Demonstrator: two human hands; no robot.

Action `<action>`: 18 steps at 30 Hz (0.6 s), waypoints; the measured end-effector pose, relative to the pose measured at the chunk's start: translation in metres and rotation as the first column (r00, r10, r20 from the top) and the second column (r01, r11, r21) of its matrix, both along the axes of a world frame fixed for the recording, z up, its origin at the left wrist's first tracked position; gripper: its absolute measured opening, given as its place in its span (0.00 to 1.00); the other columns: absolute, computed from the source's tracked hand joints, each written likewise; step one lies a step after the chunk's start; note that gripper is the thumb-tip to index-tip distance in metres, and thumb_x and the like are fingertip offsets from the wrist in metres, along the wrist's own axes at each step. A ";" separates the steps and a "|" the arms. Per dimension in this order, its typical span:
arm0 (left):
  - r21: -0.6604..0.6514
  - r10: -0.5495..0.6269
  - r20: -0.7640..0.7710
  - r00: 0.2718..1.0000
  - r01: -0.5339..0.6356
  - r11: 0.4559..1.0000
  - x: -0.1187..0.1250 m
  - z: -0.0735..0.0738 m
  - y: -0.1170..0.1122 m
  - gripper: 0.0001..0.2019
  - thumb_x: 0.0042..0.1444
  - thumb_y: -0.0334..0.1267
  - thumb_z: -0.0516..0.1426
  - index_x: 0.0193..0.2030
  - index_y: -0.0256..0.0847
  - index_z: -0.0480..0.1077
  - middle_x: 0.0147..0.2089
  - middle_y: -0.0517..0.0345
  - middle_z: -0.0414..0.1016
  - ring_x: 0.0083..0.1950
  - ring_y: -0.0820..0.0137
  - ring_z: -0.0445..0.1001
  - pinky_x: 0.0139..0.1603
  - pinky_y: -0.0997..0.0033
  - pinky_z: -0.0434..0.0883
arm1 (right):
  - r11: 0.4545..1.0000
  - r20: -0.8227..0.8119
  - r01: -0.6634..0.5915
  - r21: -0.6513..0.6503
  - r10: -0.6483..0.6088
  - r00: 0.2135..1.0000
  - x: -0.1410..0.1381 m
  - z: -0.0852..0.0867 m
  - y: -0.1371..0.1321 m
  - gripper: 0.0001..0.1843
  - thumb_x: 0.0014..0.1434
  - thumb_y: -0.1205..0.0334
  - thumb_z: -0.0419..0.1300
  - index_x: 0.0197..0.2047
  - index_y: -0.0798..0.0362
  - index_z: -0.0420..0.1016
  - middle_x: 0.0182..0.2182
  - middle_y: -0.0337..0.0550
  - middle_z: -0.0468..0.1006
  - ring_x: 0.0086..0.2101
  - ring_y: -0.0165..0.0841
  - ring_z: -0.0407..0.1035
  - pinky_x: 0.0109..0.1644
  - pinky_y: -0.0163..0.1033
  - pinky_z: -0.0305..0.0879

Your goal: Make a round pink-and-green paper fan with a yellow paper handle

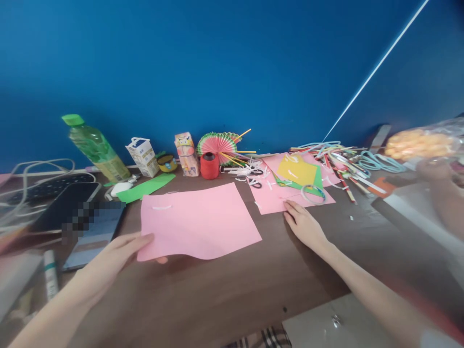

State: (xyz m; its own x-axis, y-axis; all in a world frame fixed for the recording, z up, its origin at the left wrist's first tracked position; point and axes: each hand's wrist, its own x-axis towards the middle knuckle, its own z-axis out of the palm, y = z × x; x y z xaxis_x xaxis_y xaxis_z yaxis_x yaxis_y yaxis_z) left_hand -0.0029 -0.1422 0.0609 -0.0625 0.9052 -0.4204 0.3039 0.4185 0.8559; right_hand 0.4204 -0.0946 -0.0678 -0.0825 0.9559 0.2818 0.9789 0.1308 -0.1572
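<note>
A pink paper sheet (197, 222) lies on the brown table (232, 290) in front of me. My left hand (119, 251) pinches its near left corner, thumb under the lifted edge. My right hand (303, 223) rests flat, fingers stretched out, on the table at the near edge of a second pink sheet (279, 195). On that sheet sit yellow paper (301, 171), green paper (318, 180) and a tape ring (313, 193).
Along the blue wall stand a green bottle (96, 147), a small carton (143, 157), a red thread spool (209, 166) and a paper fan (217, 143). Scissors (255, 182) and paper strips (340, 159) lie right. A phone (92, 232) lies left. Another person's hand (435, 169) holds a bag at right.
</note>
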 end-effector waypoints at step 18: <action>-0.188 0.006 0.111 0.994 0.015 0.982 -0.011 -0.035 -0.003 0.09 0.49 0.41 0.58 0.29 0.37 0.75 0.26 0.57 0.79 0.31 0.67 0.77 0.30 0.75 0.71 | 0.995 0.081 0.050 0.090 -0.058 0.995 -0.006 0.006 0.024 0.24 0.61 0.59 0.44 0.56 0.58 0.68 0.57 0.56 0.66 0.56 0.45 0.61 0.57 0.52 0.60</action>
State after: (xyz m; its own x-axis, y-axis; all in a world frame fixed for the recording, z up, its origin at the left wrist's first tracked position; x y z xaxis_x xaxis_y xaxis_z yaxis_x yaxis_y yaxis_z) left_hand -0.0135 -0.1448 0.0254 -0.0023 0.8094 -0.5873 0.2135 0.5741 0.7904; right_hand 0.4142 -0.0708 -0.0621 -0.0580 0.9314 0.3593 0.9941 0.0870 -0.0651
